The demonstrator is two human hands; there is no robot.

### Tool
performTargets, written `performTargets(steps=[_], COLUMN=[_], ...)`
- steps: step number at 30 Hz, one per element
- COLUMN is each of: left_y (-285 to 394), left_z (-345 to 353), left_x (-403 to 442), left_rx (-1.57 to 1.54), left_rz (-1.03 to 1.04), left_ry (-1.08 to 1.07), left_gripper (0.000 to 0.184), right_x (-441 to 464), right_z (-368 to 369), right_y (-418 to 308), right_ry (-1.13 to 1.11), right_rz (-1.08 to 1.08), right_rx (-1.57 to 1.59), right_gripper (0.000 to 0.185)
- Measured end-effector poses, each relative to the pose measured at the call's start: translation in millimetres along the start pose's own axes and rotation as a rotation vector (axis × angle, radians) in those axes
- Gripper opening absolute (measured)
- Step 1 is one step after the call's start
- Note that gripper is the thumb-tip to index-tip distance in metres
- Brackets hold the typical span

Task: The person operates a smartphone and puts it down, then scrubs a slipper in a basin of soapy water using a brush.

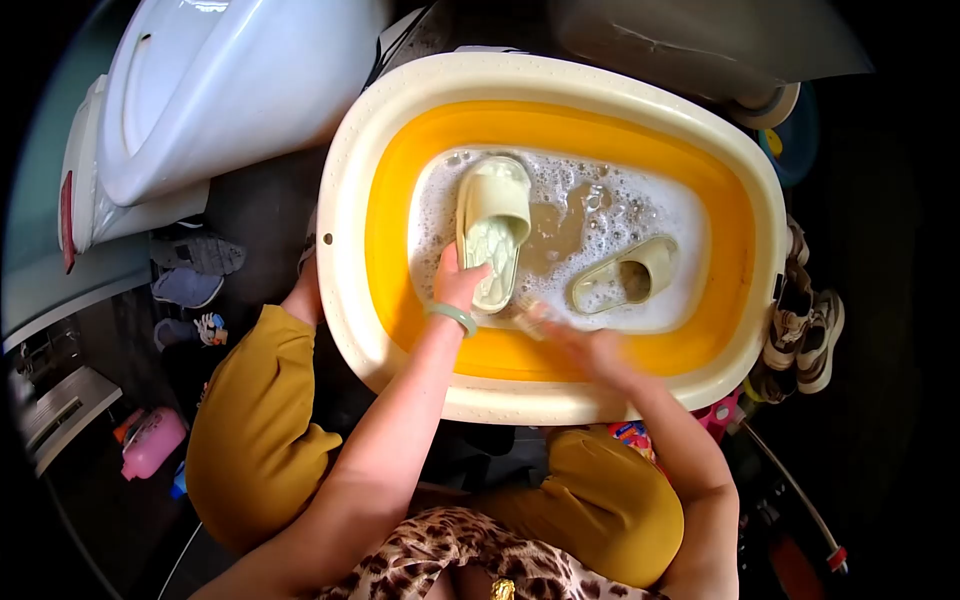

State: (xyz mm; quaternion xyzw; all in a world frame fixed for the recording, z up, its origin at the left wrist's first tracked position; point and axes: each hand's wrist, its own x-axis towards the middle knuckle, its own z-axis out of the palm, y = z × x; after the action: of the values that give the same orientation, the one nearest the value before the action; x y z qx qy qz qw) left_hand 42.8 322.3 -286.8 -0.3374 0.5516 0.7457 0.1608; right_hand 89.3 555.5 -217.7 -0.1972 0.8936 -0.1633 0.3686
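Note:
My left hand (463, 280) grips the heel end of a pale green slipper (497, 195), thumb over the footbed. The slipper is held toe away from me over the soapy water, with suds on its insole. My right hand (590, 348) is smeared by motion just right of that heel. At its fingertips shows a small light-coloured object (535, 318), too blurred to name. A second pale green slipper (625, 275) lies tilted in the foamy water at the right, partly filled with it. Both are inside a cream and orange washtub (740, 165).
A white ceramic fixture (225, 90) stands at the upper left of the tub. Grey slippers (188, 287) and a pink bottle (153, 442) are on the left floor. Sneakers (820, 340) sit against the tub's right side, with a thin stick (795, 490) below them.

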Motion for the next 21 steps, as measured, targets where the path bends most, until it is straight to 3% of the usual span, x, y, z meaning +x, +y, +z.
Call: performTargets(steps=[1,3,5,8,9,12,15,16,21], left_y=[6.2,13.7,12.2,9.7,9.4,6.9,4.4,5.6,1.2], left_z=[1.2,5.2,4.9,3.2,3.3,7.9,5.8,7.6,12.8], left_x=[-2.2,-5.9,-7.2,-7.2,-6.8,-8.4,-8.7,-9.9,-8.0], left_rx=[0.008,-0.010,-0.044,-0.090,-0.097,-0.154,-0.110,-0.116,-0.070], left_rz=[-0.001,-0.072,-0.082,-0.095,-0.096,-0.129,-0.072,-0.068,-0.017], left_ry=[0.000,0.023,0.019,0.023,0.021,0.035,0.011,0.006,0.048], left_gripper=[0.055,0.053,0.052,0.050,0.050,0.049,0.049,0.049,0.053], right_x=[-2.9,20.3,57.1,94.7,98.8,88.8,91.3,84.3,41.5], right_z=[-3.7,12.4,9.1,-1.2,6.0,27.2,23.0,14.4,-6.1], right_y=[14.4,67.6,100.1,83.8,66.3,25.7,55.8,53.9,4.0], right_ry=[-0.044,0.244,0.500,0.592,0.512,0.292,0.438,0.460,0.272], right_rz=[0.075,0.213,0.308,0.475,0.429,0.234,0.399,0.443,0.260], right_rx=[0.042,0.196,0.159,0.249,0.191,0.050,0.086,0.137,0.297], right_gripper=[0.048,0.041,0.048,0.056,0.062,0.056,0.060,0.054,0.042])
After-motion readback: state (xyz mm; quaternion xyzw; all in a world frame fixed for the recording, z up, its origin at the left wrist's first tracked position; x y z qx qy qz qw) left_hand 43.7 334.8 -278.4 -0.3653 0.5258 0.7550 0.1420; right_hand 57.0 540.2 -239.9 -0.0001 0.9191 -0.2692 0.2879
